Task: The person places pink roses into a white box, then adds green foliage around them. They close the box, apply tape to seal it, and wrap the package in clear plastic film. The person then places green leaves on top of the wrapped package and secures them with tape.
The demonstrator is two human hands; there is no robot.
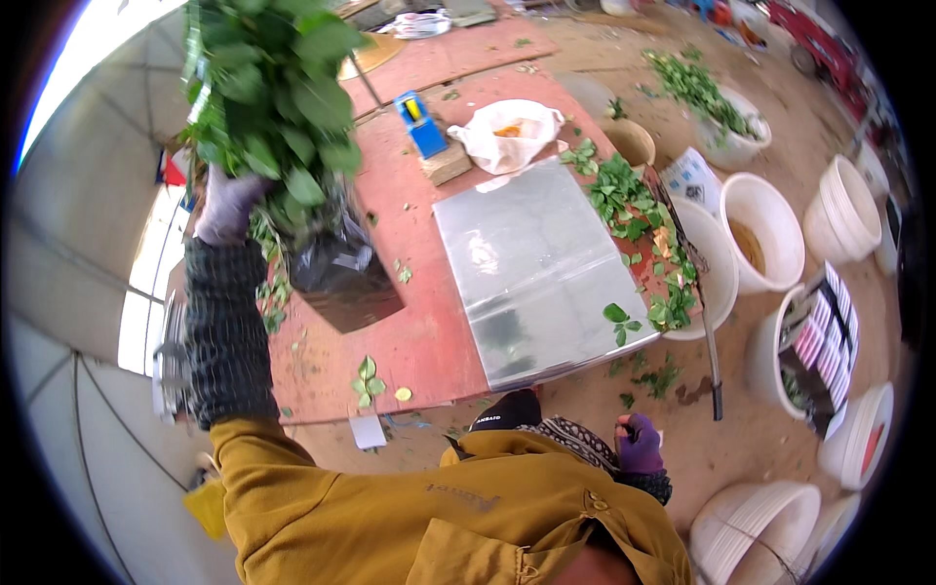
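Observation:
My left hand (230, 203), in a pale glove, is raised at the far left and closed around a bunch of leafy green stems (283, 97). Clear plastic shows along the bunch's left edge. Dark shiny wrapping (336, 255) covers its lower end, above the left part of the red table (419, 341). Low beside my body on the right, my right hand (639, 445) wears a purple glove with bare fingertips. Its fingers are curled in, and whatever they may hold is hidden. Nearest to it on the table lies a stack of shiny plastic sheets (541, 263).
A blue tape dispenser (421, 127) sits on a wooden block (447, 164) beside a white plastic bag (507, 135). Cut leaves (629, 200) litter the table's right edge, where a dark-tipped rod (715, 375) sticks out. White buckets (760, 229) crowd the floor at right.

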